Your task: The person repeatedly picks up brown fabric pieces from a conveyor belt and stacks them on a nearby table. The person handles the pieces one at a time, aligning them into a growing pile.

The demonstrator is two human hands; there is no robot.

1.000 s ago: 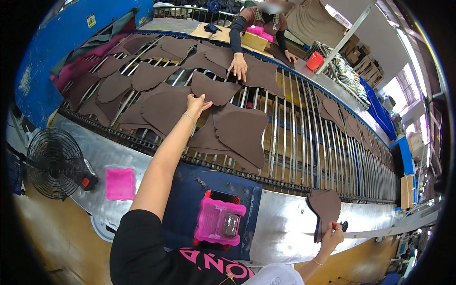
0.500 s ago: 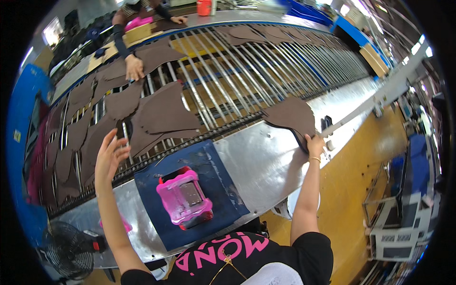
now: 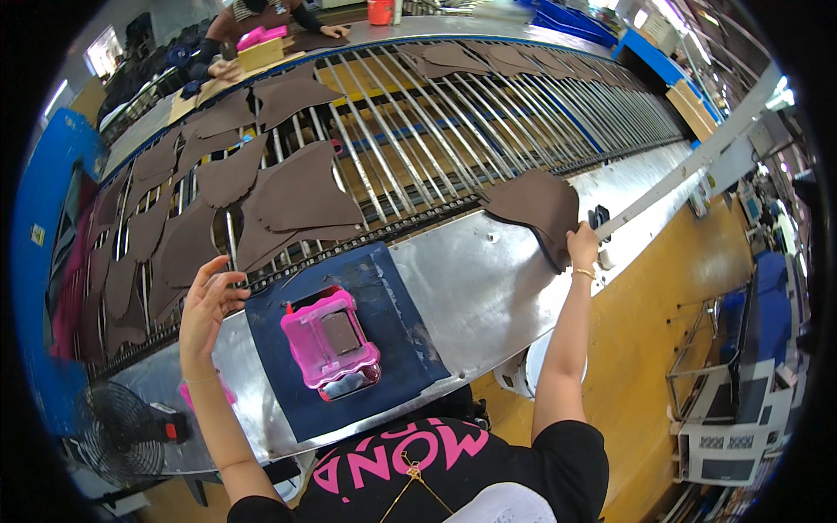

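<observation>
My right hand (image 3: 582, 247) is closed at the right edge of a small stack of brown cut panels (image 3: 536, 209), which lies across the metal table's border with the roller conveyor. Its fingertips are partly hidden. Raised near the conveyor's front edge, my left hand (image 3: 211, 305) has its fingers apart and slightly curled, with nothing in it. To the right of that hand, a pink plastic box-like holder (image 3: 314, 349) with a grey-brown block in it rests on a dark blue mat (image 3: 401, 349). Overlapping brown panels (image 3: 301, 196) cover the conveyor's left part.
Metal rollers (image 3: 410, 139) run across the scene. Opposite, a co-worker's hand (image 3: 225, 70) is beside a yellow box (image 3: 260, 56) with a pink top. A black fan (image 3: 122, 431) stands at lower left. A white bar (image 3: 671, 183) slants over the table's right end.
The co-worker's hand has drawn back from the panels on the conveyor to the far side. My left hand has lowered slightly. My right hand stays at the stack's edge, its fingers more closed.
</observation>
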